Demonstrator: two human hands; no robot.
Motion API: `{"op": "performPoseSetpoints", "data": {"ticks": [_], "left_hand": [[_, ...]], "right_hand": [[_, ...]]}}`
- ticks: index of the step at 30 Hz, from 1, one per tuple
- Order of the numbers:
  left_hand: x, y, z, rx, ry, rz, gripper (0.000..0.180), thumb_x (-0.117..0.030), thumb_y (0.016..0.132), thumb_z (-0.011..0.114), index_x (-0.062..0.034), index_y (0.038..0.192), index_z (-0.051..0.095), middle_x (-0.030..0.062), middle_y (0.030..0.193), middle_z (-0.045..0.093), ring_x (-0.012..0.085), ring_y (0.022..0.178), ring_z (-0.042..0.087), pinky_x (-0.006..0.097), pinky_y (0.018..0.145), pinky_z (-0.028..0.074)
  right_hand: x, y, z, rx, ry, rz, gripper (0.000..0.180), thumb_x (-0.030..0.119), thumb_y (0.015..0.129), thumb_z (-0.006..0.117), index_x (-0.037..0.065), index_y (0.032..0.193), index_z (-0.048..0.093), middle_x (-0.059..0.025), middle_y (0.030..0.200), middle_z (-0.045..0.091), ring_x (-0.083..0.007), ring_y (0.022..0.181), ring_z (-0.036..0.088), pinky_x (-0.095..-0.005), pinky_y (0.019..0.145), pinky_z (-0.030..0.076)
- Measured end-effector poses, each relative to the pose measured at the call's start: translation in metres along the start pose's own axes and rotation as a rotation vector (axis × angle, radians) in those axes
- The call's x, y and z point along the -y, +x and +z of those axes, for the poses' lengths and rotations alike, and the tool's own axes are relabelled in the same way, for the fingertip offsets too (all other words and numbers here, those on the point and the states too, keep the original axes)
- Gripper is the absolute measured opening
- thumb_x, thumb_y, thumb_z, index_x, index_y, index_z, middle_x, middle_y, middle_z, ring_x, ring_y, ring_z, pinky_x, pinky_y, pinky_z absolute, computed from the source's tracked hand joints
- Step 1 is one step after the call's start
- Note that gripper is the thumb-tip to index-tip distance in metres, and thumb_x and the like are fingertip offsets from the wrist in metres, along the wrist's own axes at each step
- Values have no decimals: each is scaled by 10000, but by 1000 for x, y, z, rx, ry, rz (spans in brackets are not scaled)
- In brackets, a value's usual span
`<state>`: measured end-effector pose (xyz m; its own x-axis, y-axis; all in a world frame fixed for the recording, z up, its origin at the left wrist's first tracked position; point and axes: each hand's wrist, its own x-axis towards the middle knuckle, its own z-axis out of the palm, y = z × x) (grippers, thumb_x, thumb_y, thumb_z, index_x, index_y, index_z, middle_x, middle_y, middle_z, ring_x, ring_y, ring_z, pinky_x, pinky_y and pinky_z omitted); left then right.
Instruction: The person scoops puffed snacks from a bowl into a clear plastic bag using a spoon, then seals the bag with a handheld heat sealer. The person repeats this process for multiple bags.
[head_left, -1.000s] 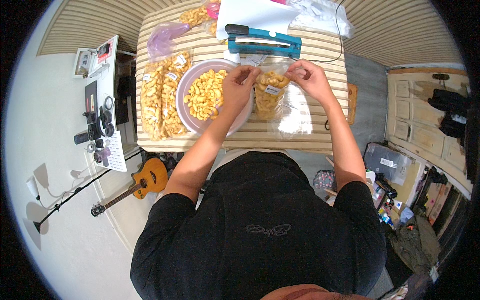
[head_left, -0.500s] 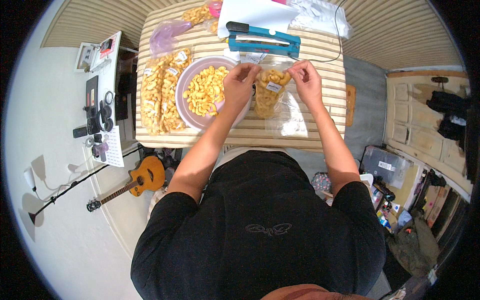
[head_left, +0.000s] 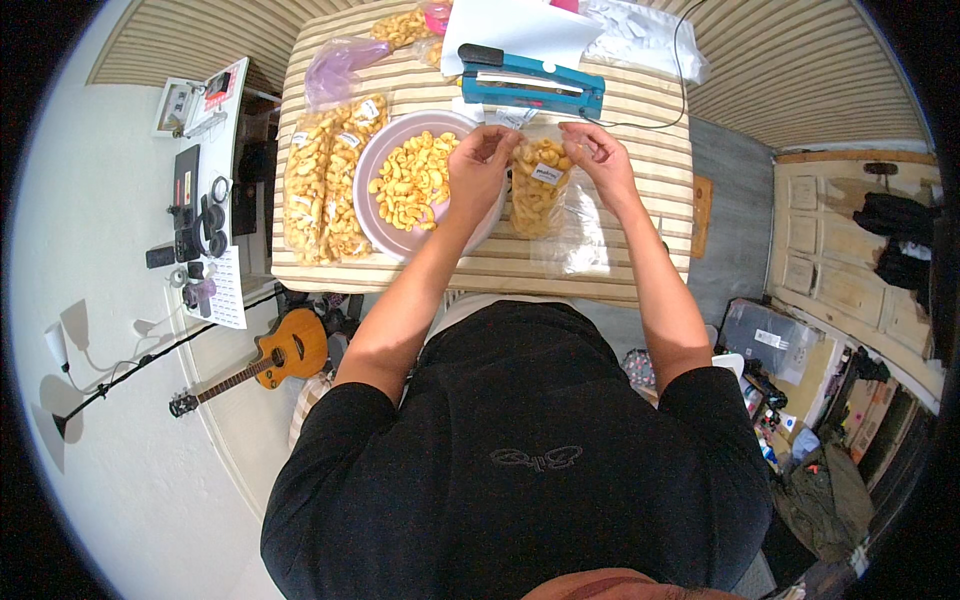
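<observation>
A clear plastic bag [head_left: 538, 201] full of curved yellow snack pieces, with a white label on its front, stands between my hands. My left hand [head_left: 481, 165] pinches the bag's top left edge. With bent fingers, my right hand [head_left: 603, 163] grips its top right edge. Left of the bag, a pale pink basin [head_left: 374, 222] holds loose snack pieces [head_left: 410, 182]; my left forearm passes over its right rim. Just beyond my hands lies a blue bag sealer [head_left: 530, 92] with a black handle end. Flat clear empty bags [head_left: 583, 232] lie beside the filled bag.
Several filled, labelled bags [head_left: 322, 190] lie left of the basin. A purple plastic bag [head_left: 340, 70], another snack bag [head_left: 400, 30] and white paper [head_left: 520, 32] are at the table's far side. The sealer's dark cable [head_left: 682, 75] runs along the right. A striped cloth [head_left: 655, 180] covers the table.
My right hand has shifted slightly left along the bag's top, its fingers less stretched. The bag stays between my hands, and the view has shifted slightly.
</observation>
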<state>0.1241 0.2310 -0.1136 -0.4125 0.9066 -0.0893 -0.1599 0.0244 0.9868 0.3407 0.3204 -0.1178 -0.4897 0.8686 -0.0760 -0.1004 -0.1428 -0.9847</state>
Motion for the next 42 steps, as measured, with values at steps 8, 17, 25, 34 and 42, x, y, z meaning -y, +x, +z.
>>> {"op": "performPoseSetpoints", "data": {"ticks": [8,17,25,34,42], "left_hand": [[3,1,-2,14,-54,-28,174,-150,1100,783,-22,1217,768,52,1121,834,115,1005,781,273,811,633],[-2,1,-4,35,-1,-46,164,-152,1095,788,-28,1201,772,53,1118,838,115,992,783,284,821,638],[-11,-19,-11,65,156,186,153,-82,1052,818,-5,1180,790,78,1108,832,140,1002,790,294,843,656],[-43,-98,-27,-26,251,247,130,35,1014,823,-1,1139,806,79,1130,800,152,1048,770,286,905,657],[-42,-93,-21,-44,358,447,154,37,939,880,-6,1072,815,97,994,789,178,914,764,319,770,647]], "right_hand": [[-15,8,-1,-46,63,-104,244,99,1058,821,51,1288,754,-19,1215,733,-109,1164,685,-285,971,578],[69,12,-14,88,-732,-334,237,191,972,890,89,1176,824,-46,1089,738,-188,1038,713,-368,913,588],[99,-8,-12,283,-832,-307,154,140,919,914,73,1043,851,-54,1048,792,-232,994,759,-391,901,607],[114,-64,-2,259,-953,-581,127,161,870,907,118,978,858,-15,973,769,-246,949,734,-401,863,543],[111,-72,3,220,-975,-574,179,183,888,897,88,1026,834,-50,1009,769,-284,1022,742,-424,940,555]]}}
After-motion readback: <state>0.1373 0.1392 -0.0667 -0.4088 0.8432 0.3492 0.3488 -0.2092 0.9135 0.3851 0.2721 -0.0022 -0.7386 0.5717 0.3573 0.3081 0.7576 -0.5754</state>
